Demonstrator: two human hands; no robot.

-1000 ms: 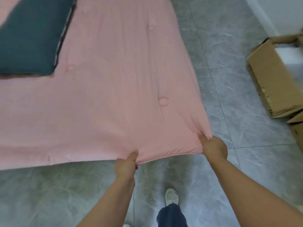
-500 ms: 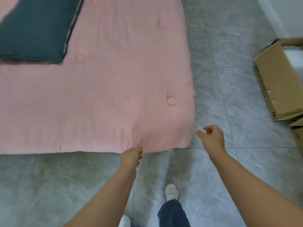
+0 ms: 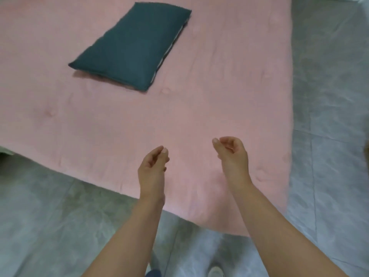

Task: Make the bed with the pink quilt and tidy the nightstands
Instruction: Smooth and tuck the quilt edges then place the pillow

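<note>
The pink quilt (image 3: 209, 100) lies spread flat over the bed and fills most of the view; its near corner hangs toward the floor at the lower right. A dark teal pillow (image 3: 133, 47) rests on the quilt at the upper middle, turned at an angle. My left hand (image 3: 152, 168) and my right hand (image 3: 232, 156) hover over the quilt's near edge, fingers loosely curled and apart, holding nothing. No nightstand is in sight.
Grey marbled floor tiles (image 3: 329, 136) run along the bed's right side and in front of it. My feet, one in a white shoe (image 3: 215, 271), stand at the bottom edge. A pale bit of bed frame (image 3: 6, 150) shows at the far left.
Both hands have let go of the quilt's corner and now float above it. The view has swung left and up, bringing the whole pillow in and the cardboard boxes out of sight.
</note>
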